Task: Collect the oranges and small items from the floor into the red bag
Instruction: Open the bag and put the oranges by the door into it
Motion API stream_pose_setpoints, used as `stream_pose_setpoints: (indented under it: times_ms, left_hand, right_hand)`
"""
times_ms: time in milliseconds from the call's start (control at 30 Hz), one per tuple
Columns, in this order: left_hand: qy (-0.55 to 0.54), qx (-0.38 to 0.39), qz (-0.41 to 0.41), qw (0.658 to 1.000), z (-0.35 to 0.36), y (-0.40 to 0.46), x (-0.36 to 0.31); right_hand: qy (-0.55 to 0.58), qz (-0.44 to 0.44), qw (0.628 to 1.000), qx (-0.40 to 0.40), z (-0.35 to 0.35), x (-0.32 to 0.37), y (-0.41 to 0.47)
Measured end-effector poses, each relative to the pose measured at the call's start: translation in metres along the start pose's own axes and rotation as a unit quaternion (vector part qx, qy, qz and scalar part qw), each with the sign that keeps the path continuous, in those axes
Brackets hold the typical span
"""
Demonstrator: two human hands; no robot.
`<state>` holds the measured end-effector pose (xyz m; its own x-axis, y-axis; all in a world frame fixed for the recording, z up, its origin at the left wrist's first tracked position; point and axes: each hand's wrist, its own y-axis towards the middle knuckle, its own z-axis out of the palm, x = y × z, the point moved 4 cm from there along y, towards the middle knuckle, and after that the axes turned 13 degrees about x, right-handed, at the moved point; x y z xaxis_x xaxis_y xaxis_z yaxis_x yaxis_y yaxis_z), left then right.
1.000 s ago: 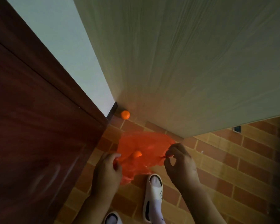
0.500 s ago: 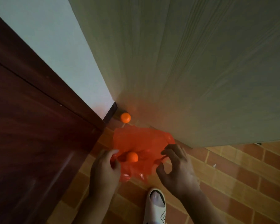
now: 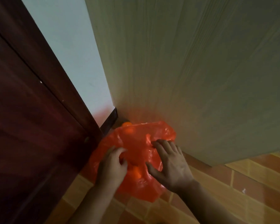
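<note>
A thin red plastic bag (image 3: pixel 136 146) hangs spread between my hands, low over the tiled floor. My left hand (image 3: pixel 111 165) grips its left edge with curled fingers. My right hand (image 3: pixel 170 165) holds the right edge, fingertips hooked into the plastic. One orange (image 3: pixel 137 172) lies inside the bag between my hands. A second orange (image 3: pixel 126 124) sits on the floor in the corner, its top showing just above the bag's far rim; the rest shows faintly through the plastic.
A dark brown wooden door (image 3: pixel 23 126) stands on the left. A pale wood-grain panel (image 3: pixel 192 70) fills the right and meets a light wall (image 3: pixel 74 50) at the corner. Orange-brown floor tiles (image 3: pixel 249 183) extend to the right.
The bag and both hands have moved forward toward the corner, so the bag's far rim now covers most of the floor orange. My feet have left the view.
</note>
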<state>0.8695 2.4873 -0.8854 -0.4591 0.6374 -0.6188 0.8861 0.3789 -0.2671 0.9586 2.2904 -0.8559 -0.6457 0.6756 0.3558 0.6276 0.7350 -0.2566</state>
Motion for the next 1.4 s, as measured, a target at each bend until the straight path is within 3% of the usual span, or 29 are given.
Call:
stream_pose_setpoints:
  times_ms: [200, 400, 467, 567, 733, 800, 900, 1033, 1200, 1333, 1400]
  left_hand:
    - [0.037, 0.034, 0.033, 0.998, 0.008, 0.038, 0.025]
    - [0.044, 0.083, -0.031, 0.995, 0.001, 0.020, 0.067]
    - [0.053, 0.100, -0.027, 0.993, 0.004, 0.012, 0.069]
    - [0.057, 0.104, -0.008, 0.993, 0.007, 0.010, 0.067]
    - [0.038, 0.067, 0.030, 0.997, -0.002, 0.019, 0.049]
    - [0.021, 0.062, 0.024, 0.998, -0.004, 0.018, 0.041]
    - [-0.002, 0.054, -0.006, 0.998, -0.008, 0.015, 0.038]
    - [0.069, 0.014, -0.006, 0.998, -0.026, 0.014, 0.042]
    - [0.200, -0.027, 0.086, 0.976, -0.028, 0.021, 0.039]
    - [0.258, 0.062, 0.224, 0.938, -0.006, 0.038, 0.026]
    - [0.296, 0.126, 0.248, 0.914, 0.014, 0.045, 0.025]
  right_hand:
    - [-0.002, 0.017, 1.000, 0.004, 0.056, -0.012, 0.008]
    - [0.008, 0.047, 0.994, 0.100, 0.095, -0.018, -0.003]
    - [0.003, 0.043, 0.994, 0.099, 0.098, -0.015, -0.006]
    - [0.004, 0.038, 0.999, 0.027, 0.090, -0.007, -0.010]
    - [0.025, 0.016, 0.981, -0.193, 0.047, 0.010, -0.012]
    - [0.025, -0.009, 0.977, -0.211, 0.029, 0.023, -0.001]
    - [-0.014, -0.024, 0.990, -0.137, 0.020, 0.038, 0.033]
    - [-0.112, -0.004, 0.993, 0.029, 0.066, 0.019, 0.072]
    - [-0.107, 0.012, 0.987, 0.118, 0.113, -0.010, 0.065]
    - [-0.114, 0.002, 0.981, 0.158, 0.124, -0.013, 0.058]
    - [-0.124, -0.015, 0.977, 0.174, 0.131, -0.013, 0.054]
